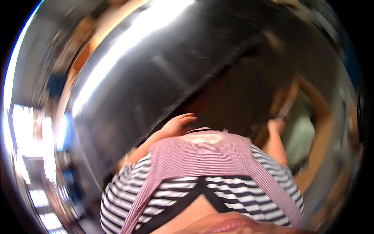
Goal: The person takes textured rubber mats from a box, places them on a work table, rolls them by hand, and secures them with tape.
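Note:
My left hand [179, 124] is in front of my body, near the edge of a large dark table [128, 85]. Its fingers are stretched out and nothing shows in them. Lower and to the right, my right hand [276, 125] is closed beside an open cardboard box [320, 111]. A blurred, narrow greyish thing [287, 108] extends up from the fist; I cannot tell what it is or whether the hand grips it or the box edge. Inside the box lies something pale green and ribbed [300, 134].
The dark tabletop reflects a bright band of light and fills the left and far side. Blurred brown and orange shapes [82, 56] stand beyond its left edge. Dark floor [233, 93] shows between the table and the box. Bright windows [29, 128] are at the far left.

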### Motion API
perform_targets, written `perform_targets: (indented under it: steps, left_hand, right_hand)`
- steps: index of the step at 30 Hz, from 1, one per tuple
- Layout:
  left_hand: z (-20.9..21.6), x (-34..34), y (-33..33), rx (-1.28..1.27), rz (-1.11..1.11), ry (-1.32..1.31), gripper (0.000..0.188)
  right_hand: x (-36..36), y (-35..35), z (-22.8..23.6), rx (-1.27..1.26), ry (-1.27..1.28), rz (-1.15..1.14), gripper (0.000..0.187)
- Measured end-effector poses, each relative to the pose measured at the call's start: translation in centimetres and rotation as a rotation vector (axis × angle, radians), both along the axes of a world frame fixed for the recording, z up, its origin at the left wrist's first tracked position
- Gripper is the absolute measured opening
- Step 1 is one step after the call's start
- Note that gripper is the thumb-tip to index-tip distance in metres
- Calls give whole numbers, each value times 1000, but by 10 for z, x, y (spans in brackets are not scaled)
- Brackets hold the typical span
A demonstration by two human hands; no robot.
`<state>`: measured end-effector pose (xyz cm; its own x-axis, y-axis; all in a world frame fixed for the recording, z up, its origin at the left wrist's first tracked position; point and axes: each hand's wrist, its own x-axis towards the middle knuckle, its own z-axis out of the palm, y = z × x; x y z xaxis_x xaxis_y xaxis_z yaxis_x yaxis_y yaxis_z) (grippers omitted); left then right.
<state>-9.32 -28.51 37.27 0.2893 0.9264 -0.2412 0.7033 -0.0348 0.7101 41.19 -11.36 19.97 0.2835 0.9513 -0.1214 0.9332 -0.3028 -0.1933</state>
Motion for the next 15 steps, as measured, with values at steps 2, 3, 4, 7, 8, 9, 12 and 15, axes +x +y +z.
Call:
perform_targets:
  steps: [2, 3, 4, 7, 8, 9, 12, 15]
  left_hand:
    - [10, -3, 1, 19, 36, 6, 49]
    - [-1, -6, -5, -1, 77, -62, 48]
    - [-2, -10, 4, -6, 39, -44, 48]
    - [-12, -28, -16, -46, 122, -31, 49]
    - [-18, -33, -38, -49, 176, -28, 49]
    - [-25, -38, -56, -44, 213, -38, 48]
    - [-31, -59, -96, 74, 267, -40, 48]
    - [29, -76, -151, 60, 313, -84, 46]
  right_hand:
    - [35, 0, -46, -51, 39, -31, 31]
    - [35, 0, -43, -39, 121, -73, 32]
    - [83, -2, -83, -8, 126, -155, 32]
    - [104, 24, -113, 35, 45, -193, 33]
    - [93, 18, -104, 63, -7, -189, 35]
    - [84, 15, -90, 113, -58, -191, 36]
    - [50, 25, -45, 379, -197, -192, 43]
    - [3, 3, 12, 723, -278, -163, 51]
